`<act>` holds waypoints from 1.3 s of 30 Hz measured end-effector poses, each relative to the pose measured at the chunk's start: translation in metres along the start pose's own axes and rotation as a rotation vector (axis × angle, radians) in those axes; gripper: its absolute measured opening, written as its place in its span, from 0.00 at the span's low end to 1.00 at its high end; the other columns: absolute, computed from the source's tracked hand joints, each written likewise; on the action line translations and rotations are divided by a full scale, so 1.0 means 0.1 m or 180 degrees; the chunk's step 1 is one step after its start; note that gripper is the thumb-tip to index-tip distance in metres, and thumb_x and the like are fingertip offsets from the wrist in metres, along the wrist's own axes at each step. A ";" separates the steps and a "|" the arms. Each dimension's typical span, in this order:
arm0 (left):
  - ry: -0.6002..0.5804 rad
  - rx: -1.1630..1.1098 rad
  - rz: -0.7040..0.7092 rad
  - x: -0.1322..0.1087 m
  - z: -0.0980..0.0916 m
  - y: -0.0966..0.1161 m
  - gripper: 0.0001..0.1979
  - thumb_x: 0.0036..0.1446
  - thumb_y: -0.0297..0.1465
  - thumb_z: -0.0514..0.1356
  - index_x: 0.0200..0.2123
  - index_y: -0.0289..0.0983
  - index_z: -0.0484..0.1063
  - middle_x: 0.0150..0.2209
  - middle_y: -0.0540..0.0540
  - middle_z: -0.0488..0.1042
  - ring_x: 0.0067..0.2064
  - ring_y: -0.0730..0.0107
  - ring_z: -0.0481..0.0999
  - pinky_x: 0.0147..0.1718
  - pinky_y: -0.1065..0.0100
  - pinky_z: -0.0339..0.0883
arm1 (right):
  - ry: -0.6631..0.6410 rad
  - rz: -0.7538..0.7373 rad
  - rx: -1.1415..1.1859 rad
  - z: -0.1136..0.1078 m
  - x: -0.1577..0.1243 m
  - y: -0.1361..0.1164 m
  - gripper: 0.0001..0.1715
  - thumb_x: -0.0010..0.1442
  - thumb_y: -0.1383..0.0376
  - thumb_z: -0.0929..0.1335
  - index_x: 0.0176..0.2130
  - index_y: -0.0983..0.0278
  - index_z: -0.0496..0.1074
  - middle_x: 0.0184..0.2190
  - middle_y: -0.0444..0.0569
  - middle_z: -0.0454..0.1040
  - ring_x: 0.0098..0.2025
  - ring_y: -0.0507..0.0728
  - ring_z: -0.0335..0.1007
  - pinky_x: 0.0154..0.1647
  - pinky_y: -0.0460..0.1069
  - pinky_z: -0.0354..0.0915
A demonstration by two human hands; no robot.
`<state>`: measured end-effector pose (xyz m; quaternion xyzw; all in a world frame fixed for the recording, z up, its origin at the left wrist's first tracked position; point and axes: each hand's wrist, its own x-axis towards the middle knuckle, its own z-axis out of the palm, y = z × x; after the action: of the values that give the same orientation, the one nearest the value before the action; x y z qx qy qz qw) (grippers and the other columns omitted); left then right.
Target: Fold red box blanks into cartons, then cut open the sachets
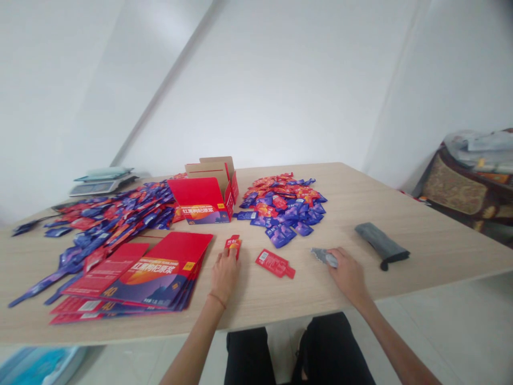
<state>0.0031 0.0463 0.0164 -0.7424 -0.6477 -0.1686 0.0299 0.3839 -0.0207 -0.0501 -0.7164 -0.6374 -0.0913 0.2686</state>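
My left hand (224, 274) rests on the wooden table (420, 240) with its fingertips on a small red sachet (233, 245). My right hand (348, 272) is curled around a grey silvery sachet (323, 256) that sticks out to its left. Between the hands a red sachet with a spout (274, 263) lies flat. Behind them is a heap of red and purple sachets (284, 206). An open red carton (208, 199) stands at centre left.
A stack of flattened red-and-purple cartons (152, 272) lies left of my left hand, with a wide spread of purple sachets (108, 216) behind it. A scale (102, 182) sits far left. A dark grey folded pouch (380, 243) lies at right. A cluttered chair (468, 176) stands beyond.
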 end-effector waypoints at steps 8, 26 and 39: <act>0.0135 0.0014 -0.0060 0.02 0.04 -0.16 0.14 0.72 0.27 0.51 0.47 0.34 0.77 0.38 0.36 0.83 0.36 0.55 0.84 0.36 0.64 0.73 | 0.0067 -0.0025 0.0035 0.01 0.01 0.03 0.14 0.64 0.71 0.66 0.48 0.62 0.76 0.46 0.50 0.79 0.44 0.59 0.75 0.42 0.50 0.65; -0.0473 -0.1760 0.1059 -0.17 0.14 -0.07 0.11 0.73 0.32 0.48 0.39 0.40 0.68 0.30 0.49 0.75 0.32 0.64 0.77 0.33 0.67 0.65 | 0.0120 -0.0114 -0.0038 0.04 0.00 0.06 0.12 0.67 0.67 0.65 0.48 0.62 0.76 0.46 0.51 0.79 0.42 0.59 0.75 0.41 0.51 0.64; -0.0390 -0.1089 0.2084 -0.15 -0.11 -0.07 0.12 0.73 0.28 0.54 0.53 0.39 0.76 0.51 0.41 0.78 0.53 0.57 0.76 0.54 0.55 0.71 | 0.0498 -0.0519 -0.0622 -0.03 -0.01 0.01 0.17 0.65 0.62 0.68 0.51 0.64 0.78 0.47 0.57 0.79 0.53 0.69 0.67 0.52 0.60 0.61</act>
<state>-0.0080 0.0306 0.0215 -0.9132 -0.3390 -0.2112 -0.0810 0.3854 -0.0231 -0.0485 -0.6758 -0.6586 -0.2299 0.2382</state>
